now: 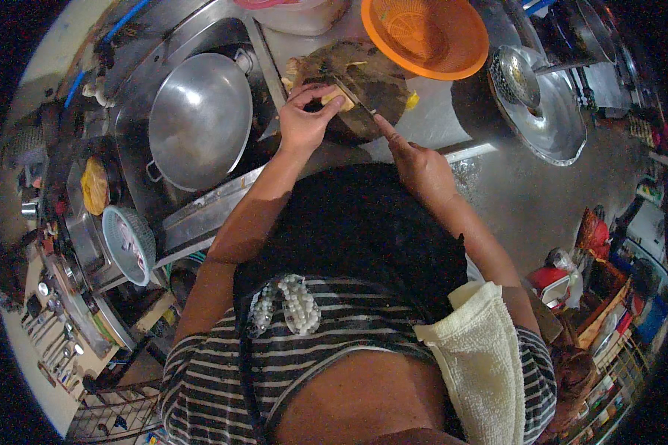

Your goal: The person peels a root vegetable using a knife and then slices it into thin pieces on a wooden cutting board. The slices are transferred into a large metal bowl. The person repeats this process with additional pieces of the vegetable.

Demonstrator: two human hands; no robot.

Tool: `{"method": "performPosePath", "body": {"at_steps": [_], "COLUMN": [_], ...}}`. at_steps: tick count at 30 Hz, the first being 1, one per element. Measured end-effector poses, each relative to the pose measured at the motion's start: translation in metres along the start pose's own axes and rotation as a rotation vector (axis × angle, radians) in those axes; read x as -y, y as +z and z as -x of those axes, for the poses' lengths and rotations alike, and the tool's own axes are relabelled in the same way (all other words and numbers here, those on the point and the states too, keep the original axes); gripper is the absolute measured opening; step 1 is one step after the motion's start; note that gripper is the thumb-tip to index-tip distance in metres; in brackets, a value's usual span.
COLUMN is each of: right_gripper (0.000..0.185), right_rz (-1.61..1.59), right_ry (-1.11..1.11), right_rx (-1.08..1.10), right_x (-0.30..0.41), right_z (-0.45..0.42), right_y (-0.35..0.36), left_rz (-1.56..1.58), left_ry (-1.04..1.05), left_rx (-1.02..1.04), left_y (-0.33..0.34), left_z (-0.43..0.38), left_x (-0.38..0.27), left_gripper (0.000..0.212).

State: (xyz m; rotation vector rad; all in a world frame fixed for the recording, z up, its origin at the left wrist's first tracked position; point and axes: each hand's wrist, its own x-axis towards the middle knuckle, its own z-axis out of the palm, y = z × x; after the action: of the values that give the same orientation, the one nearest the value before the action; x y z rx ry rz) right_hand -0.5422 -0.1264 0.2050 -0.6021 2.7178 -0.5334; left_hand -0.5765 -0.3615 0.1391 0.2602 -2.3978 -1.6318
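My left hand (305, 121) pinches a small pale-yellow piece of food (345, 103) between thumb and fingers over a round wooden chopping board (387, 78). What food it is, I cannot tell. My right hand (423, 167) grips a knife (355, 95), with the index finger stretched along the back of the blade. The blade lies right against the piece, close to the left fingertips. Most of the handle is hidden in my palm. A thin pale strip (357, 63) lies on the board, and a bright yellow scrap (412, 100) sits by its right edge.
An orange plastic colander (423, 33) stands behind the board's right side. Leftward, a large metal wok (197, 122) rests on the stove area, with a pale-blue basket (128, 245) nearer me. At right, a perforated skimmer (516, 78) lies over a wide metal basin (559, 119).
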Motion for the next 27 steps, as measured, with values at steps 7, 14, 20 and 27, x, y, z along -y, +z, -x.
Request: {"method": "performPosePath", "body": {"at_steps": [7, 14, 20, 27], "right_gripper": [0.065, 0.066, 0.026, 0.06], "right_rz": [0.016, 0.019, -0.076, -0.065], "right_ry": [-0.035, 0.044, 0.177, 0.086], "right_rx": [-0.039, 0.048, 0.192, 0.117], "right_x": [0.001, -0.004, -0.016, -0.03], "right_z": [0.001, -0.001, -0.005, -0.006], "right_y": [0.005, 0.005, 0.019, 0.045], "left_rz": [0.005, 0.013, -0.034, 0.196], "left_ry": [-0.02, -0.01, -0.018, -0.021], "left_rx": [0.004, 0.017, 0.079, 0.064], "left_y": [-0.005, 0.002, 0.003, 0.0], "left_z": [0.002, -0.005, -0.005, -0.002], "left_x": [-0.006, -0.006, 0.01, 0.04], "left_gripper": [0.027, 0.027, 0.03, 0.024]}}
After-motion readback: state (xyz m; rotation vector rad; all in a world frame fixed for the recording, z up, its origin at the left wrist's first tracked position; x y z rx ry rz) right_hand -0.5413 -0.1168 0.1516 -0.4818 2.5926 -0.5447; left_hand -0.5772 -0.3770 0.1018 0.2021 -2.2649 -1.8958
